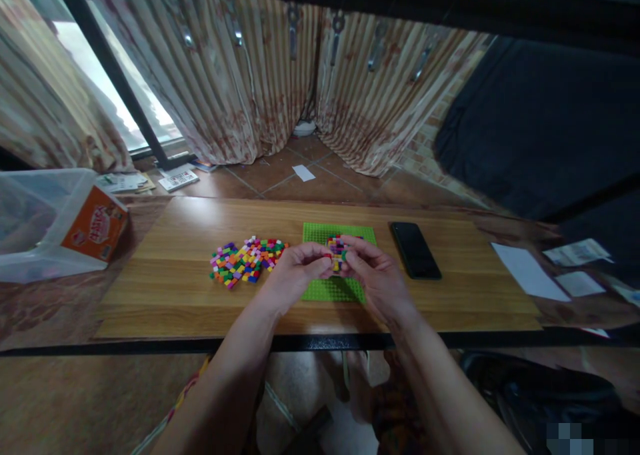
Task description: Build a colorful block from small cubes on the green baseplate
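Both hands meet above a light green studded baseplate point(313, 292) in the middle of the wooden board. Between them is a small block built of multicoloured toy bricks point(337, 247), partly hidden by fingers. My left hand point(300, 268) is closed on the block's left side, thumb and forefinger pinched near a red brick. My right hand point(375, 268) is closed at its right side, with a small green brick point(344, 256) at the thumb tip. Whether that green brick is attached to the block, I cannot tell. A pile of loose coloured bricks point(243, 262) lies left of the baseplate.
A black phone point(415, 250) lies right of the baseplate on the wooden board point(165, 295). At the far left stands a clear plastic bin point(45, 242) with an orange label. White papers point(530, 272) lie to the right. A black bar point(330, 343) runs along the near edge.
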Tool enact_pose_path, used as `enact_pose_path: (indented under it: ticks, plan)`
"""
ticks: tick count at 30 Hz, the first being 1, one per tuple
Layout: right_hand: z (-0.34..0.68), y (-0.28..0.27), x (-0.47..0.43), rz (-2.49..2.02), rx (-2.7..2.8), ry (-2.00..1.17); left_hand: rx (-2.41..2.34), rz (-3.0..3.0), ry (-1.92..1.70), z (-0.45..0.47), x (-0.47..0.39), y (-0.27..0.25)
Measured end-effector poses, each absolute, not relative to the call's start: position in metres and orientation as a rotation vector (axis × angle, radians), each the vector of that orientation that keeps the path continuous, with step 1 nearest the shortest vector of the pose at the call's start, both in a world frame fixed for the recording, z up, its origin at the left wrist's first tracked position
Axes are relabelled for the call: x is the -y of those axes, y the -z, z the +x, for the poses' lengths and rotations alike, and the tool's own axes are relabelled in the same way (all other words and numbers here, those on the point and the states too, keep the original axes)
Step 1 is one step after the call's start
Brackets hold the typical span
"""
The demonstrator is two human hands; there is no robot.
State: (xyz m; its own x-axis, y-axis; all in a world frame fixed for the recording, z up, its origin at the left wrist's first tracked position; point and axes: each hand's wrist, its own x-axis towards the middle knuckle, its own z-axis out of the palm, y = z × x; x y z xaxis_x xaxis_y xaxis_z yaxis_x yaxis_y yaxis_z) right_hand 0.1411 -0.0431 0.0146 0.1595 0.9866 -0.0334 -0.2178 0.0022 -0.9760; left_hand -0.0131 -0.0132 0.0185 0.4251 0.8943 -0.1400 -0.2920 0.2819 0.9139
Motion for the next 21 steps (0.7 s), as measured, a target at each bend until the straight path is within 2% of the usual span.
enact_pose_path:
  ticks: [9,21]
  plan:
    - [0.175,-0.017,0.042,-1.356,1.165,-0.961,-0.968,0.969,-0.955,-0.017,0.008,-0.015]
    - [0.187,-0.005,0.047,-1.537,1.67,-0.42,-0.988,1.045,-0.908,-0.014,0.007,-0.011]
